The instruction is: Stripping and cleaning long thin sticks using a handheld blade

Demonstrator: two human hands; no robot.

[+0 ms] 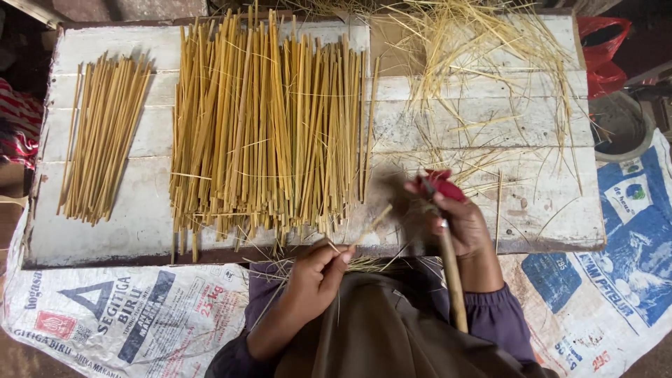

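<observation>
- One pale yellow straw stalk, thin and straight, is pinched in the left hand, slanting up-right toward the right hand.
- A wooden-handled tool is gripped by the closed right hand, over the tabletop edge.

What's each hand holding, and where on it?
Left hand pinches a strip at its near end. Right hand grips a wooden-handled tool at the handle's top.

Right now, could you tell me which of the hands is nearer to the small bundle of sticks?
Left. The left hand is below-right of the small bundle; the right hand lies farther right.
</observation>
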